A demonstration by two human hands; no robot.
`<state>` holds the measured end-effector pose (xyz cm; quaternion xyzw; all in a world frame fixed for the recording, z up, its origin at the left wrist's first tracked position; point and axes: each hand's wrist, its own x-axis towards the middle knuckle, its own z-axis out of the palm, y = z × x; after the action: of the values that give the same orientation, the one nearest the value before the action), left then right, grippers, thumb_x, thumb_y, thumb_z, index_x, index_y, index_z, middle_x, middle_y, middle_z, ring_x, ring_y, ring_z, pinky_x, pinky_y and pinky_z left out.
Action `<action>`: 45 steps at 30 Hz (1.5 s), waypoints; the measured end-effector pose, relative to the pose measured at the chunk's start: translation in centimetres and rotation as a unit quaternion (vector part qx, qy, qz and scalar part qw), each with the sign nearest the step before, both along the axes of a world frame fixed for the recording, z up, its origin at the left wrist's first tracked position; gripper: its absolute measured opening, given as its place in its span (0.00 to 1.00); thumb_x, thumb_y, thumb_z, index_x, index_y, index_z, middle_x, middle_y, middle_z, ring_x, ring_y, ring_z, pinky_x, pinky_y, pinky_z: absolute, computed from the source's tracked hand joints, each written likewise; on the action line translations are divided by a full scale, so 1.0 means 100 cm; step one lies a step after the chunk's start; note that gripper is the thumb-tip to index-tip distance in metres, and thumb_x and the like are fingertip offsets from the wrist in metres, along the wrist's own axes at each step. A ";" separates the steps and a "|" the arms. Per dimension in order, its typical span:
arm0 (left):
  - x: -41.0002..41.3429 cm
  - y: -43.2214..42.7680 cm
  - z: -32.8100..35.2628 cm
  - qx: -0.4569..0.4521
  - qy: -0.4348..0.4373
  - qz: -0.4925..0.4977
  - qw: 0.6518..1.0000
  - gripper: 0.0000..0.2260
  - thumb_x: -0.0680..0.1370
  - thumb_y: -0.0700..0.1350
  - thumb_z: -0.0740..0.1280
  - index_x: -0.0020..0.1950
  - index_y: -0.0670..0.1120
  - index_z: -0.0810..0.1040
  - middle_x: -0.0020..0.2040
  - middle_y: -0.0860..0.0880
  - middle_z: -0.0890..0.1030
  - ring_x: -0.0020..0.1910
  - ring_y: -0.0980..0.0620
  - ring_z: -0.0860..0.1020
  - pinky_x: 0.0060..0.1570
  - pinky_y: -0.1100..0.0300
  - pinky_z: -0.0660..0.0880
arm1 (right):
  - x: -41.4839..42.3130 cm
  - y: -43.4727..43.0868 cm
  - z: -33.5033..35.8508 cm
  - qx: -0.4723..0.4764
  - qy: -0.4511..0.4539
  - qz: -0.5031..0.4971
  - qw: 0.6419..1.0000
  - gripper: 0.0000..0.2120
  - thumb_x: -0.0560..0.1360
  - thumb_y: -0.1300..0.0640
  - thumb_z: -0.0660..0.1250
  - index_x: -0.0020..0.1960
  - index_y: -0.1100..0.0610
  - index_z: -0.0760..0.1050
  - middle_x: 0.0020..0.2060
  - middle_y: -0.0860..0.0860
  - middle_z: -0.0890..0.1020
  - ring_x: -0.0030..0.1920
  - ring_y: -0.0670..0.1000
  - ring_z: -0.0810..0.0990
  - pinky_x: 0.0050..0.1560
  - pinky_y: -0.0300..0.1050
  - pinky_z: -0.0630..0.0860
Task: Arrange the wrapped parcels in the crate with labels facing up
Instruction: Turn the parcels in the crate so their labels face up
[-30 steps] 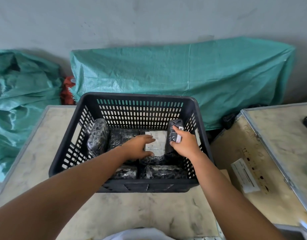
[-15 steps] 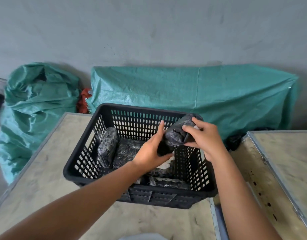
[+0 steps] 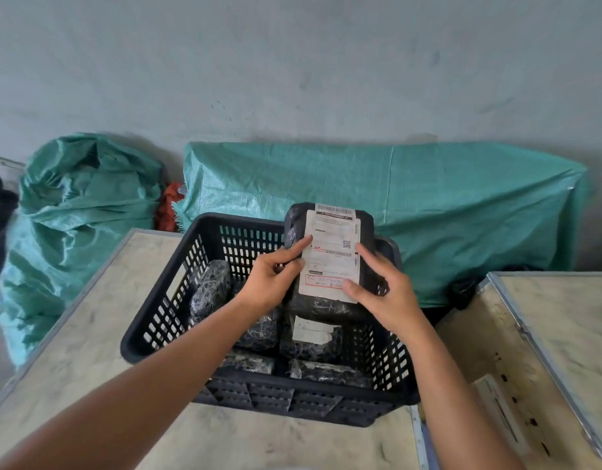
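A black slatted crate sits on the table in front of me. Above its right half I hold a black-wrapped parcel with its white shipping label turned toward me. My left hand grips its left edge and my right hand grips its lower right side. Inside the crate lie several more wrapped parcels: one leans against the left wall, one in the middle shows a white label facing up, and two lie along the near wall.
The crate stands on a pale worn table with a metal edge. A second table adjoins on the right, carrying a white slip. Green tarp-covered bundles and a green sack stand behind, against a grey wall.
The parcel that stood at the crate's right wall has been lifted out and turned, so its label now faces me. Both hands rose with it.
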<state>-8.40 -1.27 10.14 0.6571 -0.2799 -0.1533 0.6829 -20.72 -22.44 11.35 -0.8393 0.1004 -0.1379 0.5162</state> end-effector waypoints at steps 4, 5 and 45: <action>0.011 -0.007 -0.017 0.068 0.056 -0.042 0.995 0.21 0.84 0.37 0.60 0.70 0.60 0.75 0.65 0.65 0.79 0.66 0.62 0.76 0.59 0.68 0.75 | 0.012 -0.006 -0.024 0.003 0.083 0.022 0.996 0.49 0.63 0.37 0.79 0.79 0.38 0.62 0.76 0.40 0.69 0.73 0.36 0.64 0.70 0.35 0.62; 0.014 -0.010 -0.025 0.096 0.065 -0.049 0.992 0.21 0.85 0.37 0.59 0.72 0.59 0.72 0.68 0.62 0.76 0.68 0.60 0.75 0.60 0.68 0.74 | 0.015 -0.007 -0.031 0.002 0.104 0.019 0.994 0.51 0.63 0.38 0.80 0.80 0.40 0.61 0.77 0.40 0.67 0.74 0.38 0.62 0.72 0.39 0.61; 0.032 -0.018 -0.115 0.462 -0.011 -0.118 0.879 0.35 0.77 0.53 0.73 0.81 0.52 0.63 0.82 0.44 0.58 0.80 0.43 0.56 0.76 0.46 0.56 | 0.042 -0.002 -0.103 -0.122 0.406 0.030 0.905 0.46 0.75 0.50 0.76 0.84 0.52 0.52 0.79 0.54 0.65 0.76 0.57 0.67 0.74 0.49 0.65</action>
<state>-5.18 -3.10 -1.36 0.8620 -0.2602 -0.3371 0.2750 -16.50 -22.66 1.09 -0.8816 0.2587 0.2192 0.3284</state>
